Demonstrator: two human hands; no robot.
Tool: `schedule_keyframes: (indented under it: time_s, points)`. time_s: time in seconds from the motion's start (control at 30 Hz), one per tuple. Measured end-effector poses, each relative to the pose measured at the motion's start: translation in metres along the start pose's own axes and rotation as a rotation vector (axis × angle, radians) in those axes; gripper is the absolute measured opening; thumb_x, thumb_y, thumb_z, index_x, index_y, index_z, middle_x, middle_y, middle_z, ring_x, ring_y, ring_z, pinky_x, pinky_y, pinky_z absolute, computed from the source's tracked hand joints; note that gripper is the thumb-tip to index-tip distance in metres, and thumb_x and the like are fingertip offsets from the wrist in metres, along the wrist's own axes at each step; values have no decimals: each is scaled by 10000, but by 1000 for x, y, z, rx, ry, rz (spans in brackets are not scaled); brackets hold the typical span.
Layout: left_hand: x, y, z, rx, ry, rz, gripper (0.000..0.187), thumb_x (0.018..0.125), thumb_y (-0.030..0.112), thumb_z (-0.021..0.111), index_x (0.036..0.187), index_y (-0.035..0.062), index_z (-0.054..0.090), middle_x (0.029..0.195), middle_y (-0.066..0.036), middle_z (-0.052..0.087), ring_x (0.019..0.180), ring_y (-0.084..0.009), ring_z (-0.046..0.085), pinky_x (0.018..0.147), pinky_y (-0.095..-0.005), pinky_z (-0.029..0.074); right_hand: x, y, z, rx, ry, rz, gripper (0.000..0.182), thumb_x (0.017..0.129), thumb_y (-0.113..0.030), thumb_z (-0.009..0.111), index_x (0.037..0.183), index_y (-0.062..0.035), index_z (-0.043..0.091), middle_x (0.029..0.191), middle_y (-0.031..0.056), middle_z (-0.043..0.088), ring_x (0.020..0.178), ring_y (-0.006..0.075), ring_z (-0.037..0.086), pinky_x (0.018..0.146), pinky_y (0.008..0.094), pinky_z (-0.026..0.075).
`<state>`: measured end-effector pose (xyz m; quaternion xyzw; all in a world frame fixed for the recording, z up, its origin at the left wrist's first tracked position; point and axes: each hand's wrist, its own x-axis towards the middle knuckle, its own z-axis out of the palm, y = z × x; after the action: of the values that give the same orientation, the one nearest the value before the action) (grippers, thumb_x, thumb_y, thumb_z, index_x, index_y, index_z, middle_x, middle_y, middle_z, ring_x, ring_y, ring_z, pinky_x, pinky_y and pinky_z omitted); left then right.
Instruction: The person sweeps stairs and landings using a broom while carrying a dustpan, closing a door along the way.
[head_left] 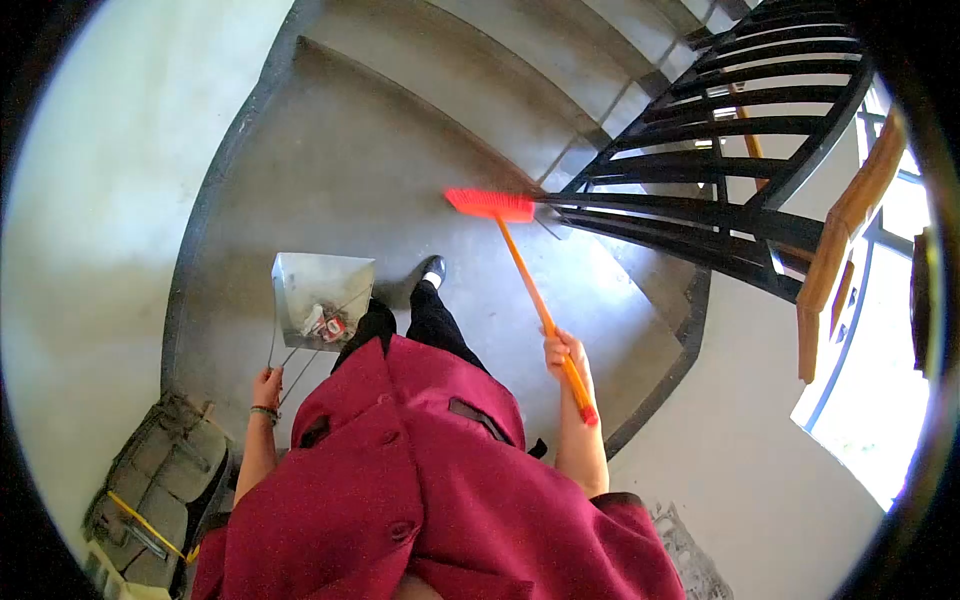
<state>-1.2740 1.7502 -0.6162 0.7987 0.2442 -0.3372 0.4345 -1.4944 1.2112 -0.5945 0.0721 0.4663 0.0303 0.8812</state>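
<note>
My right hand is wrapped round the orange handle of a broom. Its red bristle head rests on the landing floor near the foot of the railing. At the left, my left hand is closed on the thin wire handle of a metal dustpan. Inside the dustpan lie crumpled white litter, a red and white piece and some dark debris. The dustpan stands beside my feet, its flat side away from me.
Stairs rise beyond the landing. A black railing with a wooden handrail runs along the right, with a bright window behind it. White walls flank both sides. More steps and a yellow strip show at the lower left.
</note>
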Motion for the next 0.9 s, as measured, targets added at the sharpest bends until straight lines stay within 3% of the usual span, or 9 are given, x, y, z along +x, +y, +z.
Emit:
schedule_keyframes:
  time_s: [0.17,0.3,0.37,0.5,0.63,0.7,0.77,0.9]
  points:
    - [20,-35,-3,-41,-34,-48,238,692,251,526,574,69,428,486,11,398,418,-73,358,373,-211,286,-63,46,-41,196,64,66,244,790,-141,349,919,64,371,534,-29,336,374,8,312,297,134,245]
    - [48,-50,-28,-106,-37,-120,230,689,262,527,601,71,433,495,10,400,401,-76,360,359,-208,281,-67,81,-9,117,203,19,191,783,-136,360,865,30,403,504,-56,301,356,6,277,301,148,240]
    - [31,-29,-37,-108,-59,-130,231,689,268,526,612,70,435,499,4,401,391,-80,362,346,-211,283,-52,92,-1,-157,209,28,196,780,-143,371,881,22,397,515,-56,305,357,6,277,304,144,240]
    - [27,-18,-61,-171,-62,-227,233,691,279,521,629,70,437,504,-14,407,358,-95,364,292,-221,284,-10,126,73,-202,75,-53,199,782,-174,386,876,2,398,506,-48,313,363,19,287,304,151,243]
    - [31,-36,-79,-194,-63,-221,229,693,275,518,630,70,437,503,-21,410,335,-97,357,266,-221,283,74,144,136,-1122,539,-30,289,755,-313,418,840,-37,417,513,10,379,369,82,343,320,206,310]
    - [35,-45,-91,-204,-42,-142,225,697,274,512,624,75,435,500,-19,411,324,-96,351,264,-213,276,131,132,132,-1352,439,-159,299,738,-324,423,794,-31,430,503,24,391,357,94,352,314,227,326]
    - [32,-54,-96,-211,-24,-175,225,700,273,509,620,77,432,496,-15,409,325,-96,351,267,-214,275,158,141,173,-1368,492,-149,307,725,-325,415,749,-19,424,503,35,399,344,110,355,301,240,329]
    - [36,-54,-110,-170,-63,-238,226,703,268,505,606,81,424,488,-5,402,351,-90,358,279,-215,268,191,151,143,-1464,419,-126,246,699,-255,468,607,-27,465,413,33,390,311,133,395,290,239,338]
